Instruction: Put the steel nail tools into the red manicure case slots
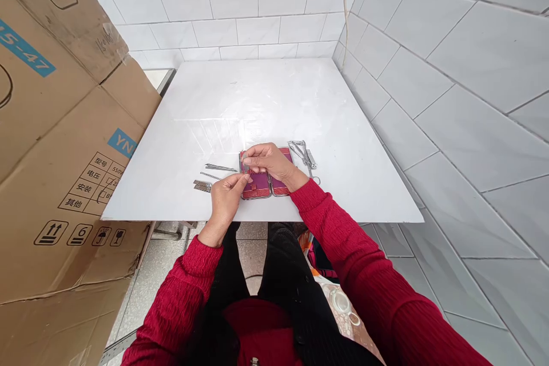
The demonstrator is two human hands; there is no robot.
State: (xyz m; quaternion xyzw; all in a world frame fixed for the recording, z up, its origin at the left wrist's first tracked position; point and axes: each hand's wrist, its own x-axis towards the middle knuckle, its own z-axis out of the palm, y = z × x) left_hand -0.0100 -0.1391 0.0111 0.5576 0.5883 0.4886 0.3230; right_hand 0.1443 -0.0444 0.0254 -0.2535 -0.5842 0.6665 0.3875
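Observation:
A small manicure case (281, 187) with a purple lining and red trim lies open on the white table, near its front edge. Over the case's left half, my right hand (270, 161) is closed in a pinch on a small silver metal tool (246, 164), whose exact kind I cannot make out. My left hand (226, 197) is just below it at the case's left side, thumb and forefinger pressed together; what they grip, if anything, is too small to name. Silver tweezers (220, 168), a thin metal stick (210, 175) and nail clippers (202, 186) lie to the left.
Right of the case lie cuticle nippers (299, 150), more clippers (310, 158) and small scissors (315, 179), partly overlapping. Large cardboard boxes (64, 143) stand along the table's left edge. Tiled walls (463, 120) close off the back and right, with a cable (345, 6) in the corner.

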